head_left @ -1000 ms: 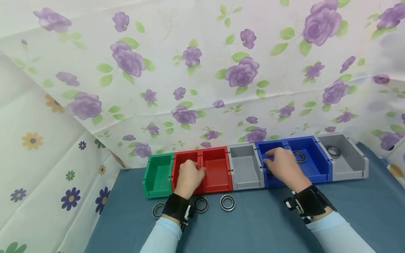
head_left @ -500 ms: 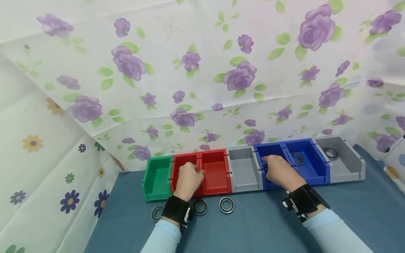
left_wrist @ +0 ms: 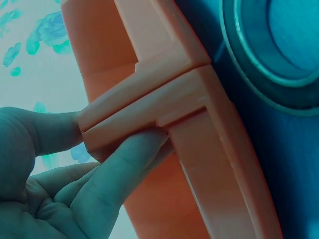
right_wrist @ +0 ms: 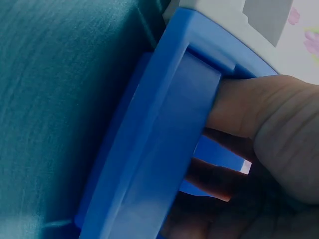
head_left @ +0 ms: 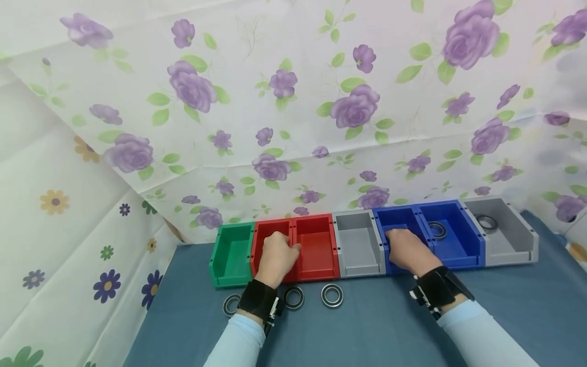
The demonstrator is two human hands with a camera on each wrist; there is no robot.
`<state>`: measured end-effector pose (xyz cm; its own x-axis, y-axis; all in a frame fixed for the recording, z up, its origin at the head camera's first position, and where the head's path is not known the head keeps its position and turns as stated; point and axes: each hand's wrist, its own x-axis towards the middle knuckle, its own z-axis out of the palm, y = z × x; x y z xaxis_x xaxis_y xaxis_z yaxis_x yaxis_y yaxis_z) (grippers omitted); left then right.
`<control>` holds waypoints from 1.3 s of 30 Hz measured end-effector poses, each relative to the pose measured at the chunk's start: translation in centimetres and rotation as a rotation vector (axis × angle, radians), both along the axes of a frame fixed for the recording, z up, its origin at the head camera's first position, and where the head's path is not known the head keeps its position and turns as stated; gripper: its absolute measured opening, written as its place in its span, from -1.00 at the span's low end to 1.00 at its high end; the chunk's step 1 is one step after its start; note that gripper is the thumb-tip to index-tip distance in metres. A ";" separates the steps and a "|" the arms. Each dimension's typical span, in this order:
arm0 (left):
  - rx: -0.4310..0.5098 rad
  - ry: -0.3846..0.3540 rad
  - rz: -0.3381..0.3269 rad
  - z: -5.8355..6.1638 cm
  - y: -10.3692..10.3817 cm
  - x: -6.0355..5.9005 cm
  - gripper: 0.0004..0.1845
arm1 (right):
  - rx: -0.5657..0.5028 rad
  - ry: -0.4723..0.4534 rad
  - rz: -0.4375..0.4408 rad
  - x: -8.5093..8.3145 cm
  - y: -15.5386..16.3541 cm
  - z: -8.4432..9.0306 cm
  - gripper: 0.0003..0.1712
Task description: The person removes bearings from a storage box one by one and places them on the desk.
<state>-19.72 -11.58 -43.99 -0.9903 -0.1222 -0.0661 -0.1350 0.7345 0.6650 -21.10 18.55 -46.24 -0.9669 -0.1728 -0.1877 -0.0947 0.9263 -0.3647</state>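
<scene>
My left hand [head_left: 277, 257] grips the adjoining side walls of the left red bin [head_left: 260, 243] and the right red bin [head_left: 316, 251]; in the left wrist view, thumb and fingers [left_wrist: 117, 169] sit on opposite sides of them. The right hand [head_left: 409, 251] reaches down into the left blue bin [head_left: 398, 216]. Its fingers [right_wrist: 212, 177] pass behind the front wall in the right wrist view, and their tips are hidden. Whether they hold anything is not visible. A ball bearing [head_left: 293, 307] lies beside the left wrist, and another bearing [head_left: 332, 306] to its right.
A third bearing [head_left: 225, 305] lies before the green bin [head_left: 232, 257]. The right blue bin [head_left: 458, 244] holds a bearing [head_left: 437, 237], and the far right grey bin [head_left: 509, 244] another. A grey bin [head_left: 358, 247] stands mid-row. A flowered cloth [head_left: 312, 127] hangs behind.
My right hand has sunk deeper into the left blue bin. The bearing glimpsed there by its fingers earlier is now hidden. The left hand keeps its place on the red bins.
</scene>
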 end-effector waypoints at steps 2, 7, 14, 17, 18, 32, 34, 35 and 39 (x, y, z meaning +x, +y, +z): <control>0.000 0.000 -0.001 0.1 0.1 -0.1 -0.80 | 0.003 0.011 0.003 0.0 0.1 0.1 -0.68; -0.004 -0.008 -0.004 0.2 0.2 -0.1 -0.80 | 0.010 0.041 -0.006 0.1 0.1 0.0 -0.70; -0.031 -0.023 0.004 0.4 0.2 -0.3 -0.76 | -0.009 0.061 -0.052 0.4 0.1 -0.4 -0.67; -0.038 -0.029 0.005 0.6 0.2 -0.4 -0.74 | -0.019 0.068 -0.061 0.4 0.1 -0.5 -0.65; -0.035 -0.029 0.004 0.6 0.2 -0.4 -0.76 | -0.018 0.073 -0.058 0.4 0.1 -0.4 -0.64; -0.040 -0.029 0.006 0.2 0.4 -0.1 -0.80 | -0.099 0.187 -0.101 2.1 1.1 -1.4 -0.51; -0.039 -0.031 0.007 0.3 0.3 0.0 -0.80 | -0.118 0.211 -0.125 2.3 1.3 -1.3 -0.44; -0.038 -0.033 0.009 0.3 0.3 0.0 -0.80 | -0.124 0.222 -0.137 2.4 1.4 -1.3 -0.39; -0.033 -0.036 0.016 0.4 0.2 0.1 -0.80 | -0.144 0.256 -0.169 2.6 1.5 -1.0 -0.32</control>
<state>-19.65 -11.38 -43.56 -0.9852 -0.1412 -0.0968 -0.1704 0.7537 0.6347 -18.52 20.07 -47.25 -0.9968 -0.0127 0.0794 -0.0492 0.8775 -0.4770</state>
